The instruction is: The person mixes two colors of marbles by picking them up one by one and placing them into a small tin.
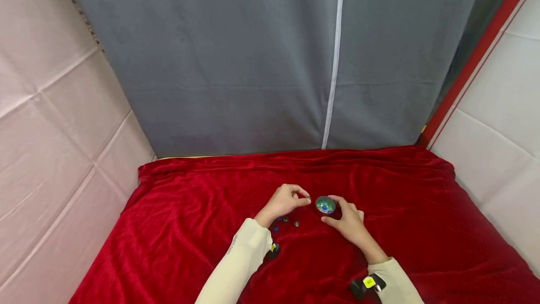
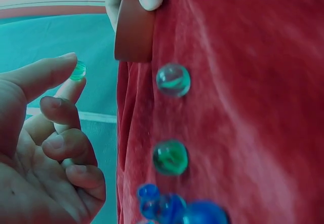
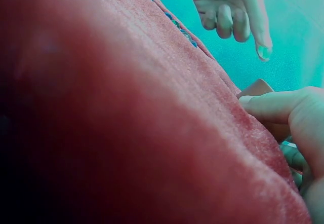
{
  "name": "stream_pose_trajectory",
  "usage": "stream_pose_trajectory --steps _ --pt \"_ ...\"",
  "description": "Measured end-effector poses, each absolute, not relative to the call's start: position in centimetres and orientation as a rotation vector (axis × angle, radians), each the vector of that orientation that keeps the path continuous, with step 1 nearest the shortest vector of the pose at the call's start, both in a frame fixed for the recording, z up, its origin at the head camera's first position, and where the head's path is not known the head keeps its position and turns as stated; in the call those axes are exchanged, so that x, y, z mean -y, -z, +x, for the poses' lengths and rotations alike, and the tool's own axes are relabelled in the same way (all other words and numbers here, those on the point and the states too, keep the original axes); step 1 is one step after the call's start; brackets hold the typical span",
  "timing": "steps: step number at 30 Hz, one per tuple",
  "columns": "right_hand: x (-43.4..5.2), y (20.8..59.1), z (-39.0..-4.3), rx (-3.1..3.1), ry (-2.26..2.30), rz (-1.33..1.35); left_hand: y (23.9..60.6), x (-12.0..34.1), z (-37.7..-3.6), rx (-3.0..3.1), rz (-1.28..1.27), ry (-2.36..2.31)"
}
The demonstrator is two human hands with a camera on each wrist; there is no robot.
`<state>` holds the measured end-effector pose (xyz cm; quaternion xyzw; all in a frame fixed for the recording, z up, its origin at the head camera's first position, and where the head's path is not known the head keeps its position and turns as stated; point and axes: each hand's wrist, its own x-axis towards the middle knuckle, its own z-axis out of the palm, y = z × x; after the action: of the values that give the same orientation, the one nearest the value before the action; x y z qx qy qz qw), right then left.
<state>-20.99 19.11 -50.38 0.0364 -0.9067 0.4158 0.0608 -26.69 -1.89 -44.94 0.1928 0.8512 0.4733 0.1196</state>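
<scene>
My left hand (image 1: 287,201) pinches a small clear green marble (image 2: 78,71) between thumb and forefinger, with the other fingers curled in. It is held up just left of a small brown round cup (image 2: 134,31). My right hand (image 1: 348,219) grips the cup's side between thumb and fingers, and the cup stands on the red cloth. Green and blue marbles (image 1: 325,208) show inside it in the head view. Below my left hand, loose on the cloth, lie a clear marble with a green swirl (image 2: 173,80), a green marble (image 2: 170,157) and several blue marbles (image 2: 205,213).
Wrinkled red velvet cloth (image 1: 405,229) covers the table. A grey curtain (image 1: 236,60) hangs behind its far edge, with pale panels (image 1: 63,130) at both sides. Small black devices (image 1: 367,285) are strapped to both wrists.
</scene>
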Motion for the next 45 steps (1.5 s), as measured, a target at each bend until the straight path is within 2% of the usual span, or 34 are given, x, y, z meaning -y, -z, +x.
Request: stream_pose_trajectory --steps 26,45 --pt "-19.1 50.2 -21.0 2.752 -1.255 0.110 45.1 -1.8 -26.7 -2.474 0.578 -1.375" --pt "-19.2 50.4 -21.0 2.768 -1.232 0.098 45.2 -0.7 -27.2 -2.468 0.562 -1.408"
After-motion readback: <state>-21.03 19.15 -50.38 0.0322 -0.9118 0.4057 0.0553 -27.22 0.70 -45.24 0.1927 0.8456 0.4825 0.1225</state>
